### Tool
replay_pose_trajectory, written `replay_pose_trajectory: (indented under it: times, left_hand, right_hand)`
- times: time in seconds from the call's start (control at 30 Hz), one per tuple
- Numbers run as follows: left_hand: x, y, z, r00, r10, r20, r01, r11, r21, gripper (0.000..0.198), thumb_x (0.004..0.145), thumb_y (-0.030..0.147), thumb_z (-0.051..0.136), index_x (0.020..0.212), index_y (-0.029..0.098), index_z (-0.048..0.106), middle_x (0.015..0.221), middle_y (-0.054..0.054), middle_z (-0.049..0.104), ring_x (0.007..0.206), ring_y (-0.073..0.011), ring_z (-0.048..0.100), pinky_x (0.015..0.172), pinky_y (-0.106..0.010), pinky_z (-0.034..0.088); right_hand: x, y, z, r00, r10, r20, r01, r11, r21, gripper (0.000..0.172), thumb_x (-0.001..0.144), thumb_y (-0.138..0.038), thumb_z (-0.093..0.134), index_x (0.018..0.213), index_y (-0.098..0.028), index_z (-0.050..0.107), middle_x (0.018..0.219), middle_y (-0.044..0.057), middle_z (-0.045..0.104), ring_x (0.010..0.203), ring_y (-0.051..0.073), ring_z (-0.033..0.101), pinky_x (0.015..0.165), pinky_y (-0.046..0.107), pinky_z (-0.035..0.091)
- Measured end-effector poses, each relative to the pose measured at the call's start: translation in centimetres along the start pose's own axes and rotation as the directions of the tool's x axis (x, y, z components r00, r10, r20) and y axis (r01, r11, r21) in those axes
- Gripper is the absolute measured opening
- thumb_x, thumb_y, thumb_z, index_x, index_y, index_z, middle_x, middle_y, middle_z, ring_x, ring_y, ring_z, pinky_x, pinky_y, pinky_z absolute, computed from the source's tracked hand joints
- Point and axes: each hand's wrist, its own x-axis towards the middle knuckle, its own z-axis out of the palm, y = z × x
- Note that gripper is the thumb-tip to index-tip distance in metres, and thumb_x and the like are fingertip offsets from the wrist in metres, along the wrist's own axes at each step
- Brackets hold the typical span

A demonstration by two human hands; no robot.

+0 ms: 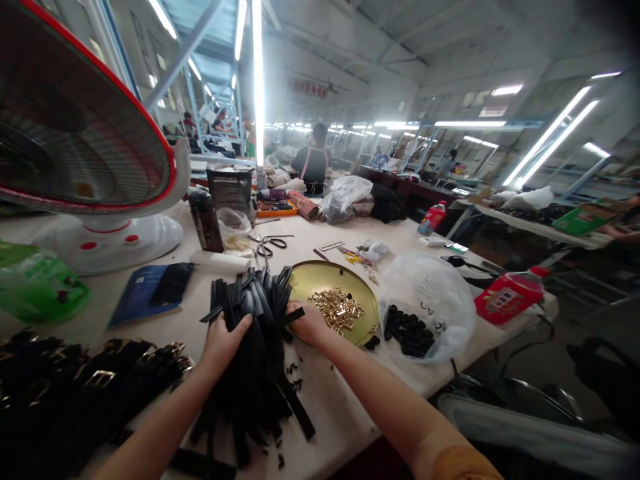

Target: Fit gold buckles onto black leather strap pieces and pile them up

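Observation:
A thick bundle of flat black straps lies on the table in front of me, its ends fanning out toward me. My left hand is closed on the left side of the bundle, thumb on top and the other fingers mostly hidden. At the bundle's right edge, my right hand pinches a black strap end; its fingertips are partly covered. Beside that hand stands a round gold-coloured tray with a heap of small gold metal pieces. Small black bits are scattered right of the straps.
A clear plastic bag of black pieces stands right of the tray, near a red bottle. Black straps with gold buckles are piled at left. Behind are scissors, a blue booklet and a large fan.

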Motion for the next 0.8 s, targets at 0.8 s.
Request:
replay_pose_trajectory:
  times: [0.8]
  left_hand:
    - [-1.2,0.9,1.2,0.999,0.032,0.005,-0.032,0.982,0.187,0.052,0.073,0.051,0.045,0.109,0.014,0.050,0.105,-0.010,0.061,0.102,-0.0284,0.055,0.090,-0.039,0.040]
  right_hand:
    - [-6.2,6.1,-10.2,0.954,-0.267,0.136,0.295,0.752,-0.590,0.020,0.085,-0.022,0.041,0.088,-0.016,0.060,0.096,0.009,0.059,0.094,0.019,0.050,0.083,0.032,0.036]
